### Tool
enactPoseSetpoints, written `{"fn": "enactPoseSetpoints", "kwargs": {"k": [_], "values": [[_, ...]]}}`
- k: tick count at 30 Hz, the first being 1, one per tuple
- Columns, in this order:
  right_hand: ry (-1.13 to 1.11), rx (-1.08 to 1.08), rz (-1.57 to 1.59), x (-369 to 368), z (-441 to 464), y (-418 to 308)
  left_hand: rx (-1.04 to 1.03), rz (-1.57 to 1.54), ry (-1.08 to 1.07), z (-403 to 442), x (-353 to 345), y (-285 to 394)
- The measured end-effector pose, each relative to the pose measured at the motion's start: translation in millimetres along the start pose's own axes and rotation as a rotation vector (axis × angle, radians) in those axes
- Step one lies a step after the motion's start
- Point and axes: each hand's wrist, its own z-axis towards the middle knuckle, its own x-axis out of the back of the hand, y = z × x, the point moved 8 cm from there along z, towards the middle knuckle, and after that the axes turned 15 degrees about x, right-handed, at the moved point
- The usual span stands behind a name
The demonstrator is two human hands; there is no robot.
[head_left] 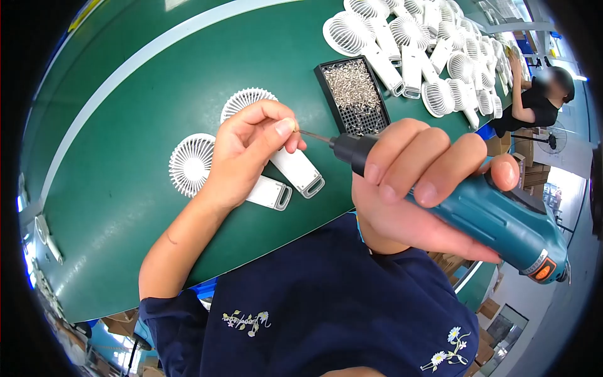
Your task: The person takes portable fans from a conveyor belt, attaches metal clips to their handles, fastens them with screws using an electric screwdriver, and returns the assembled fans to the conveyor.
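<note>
My right hand (427, 182) is wrapped round a teal electric screwdriver (496, 220) with a black nose, its thin bit pointing left. At the tip of the bit, the thumb and forefinger of my left hand (254, 141) are pinched together; what they hold is too small to make out. Beneath my left hand two white handheld fans lie on the green table, one with its round head (191, 164) at the left, the other with its handle (301, 171) towards me. A black tray (326, 85) of small metal screws (355, 85) lies beyond the screwdriver's nose.
Many white fans (411, 31) are heaped at the back right of the green table (125, 169). A person in black (540, 103) is at the far right, near a standing fan (553, 139) and cardboard boxes. Another white item (47, 237) lies at the far left edge.
</note>
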Motion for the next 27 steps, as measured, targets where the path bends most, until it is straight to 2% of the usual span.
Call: {"fn": "enactPoseSetpoints", "kwargs": {"k": [2,5,7,8,15,17,25,27], "values": [[-0.009,-0.008,0.012,-2,1,0,-0.124,0.088,0.024,-3,4,6],[-0.042,-0.109,0.073,3,4,2,-0.38,0.451,0.095,-15,-11,20],[0.026,-0.194,0.147,9,5,6,-0.511,0.752,0.146,-24,-23,25],[0.094,-0.25,0.171,13,4,8,-0.592,0.778,0.173,-26,-25,27],[0.149,-0.408,0.185,34,-7,16,-0.641,0.973,0.107,-31,-39,24],[0.132,-0.514,0.212,33,-12,22,-0.683,1.039,0.054,-33,-46,21],[0.155,-0.532,0.221,34,-16,21,-0.728,1.042,0.002,-33,-48,19],[0.103,-0.63,0.293,28,-23,28,-0.708,1.084,-0.09,-34,-52,13]]}}
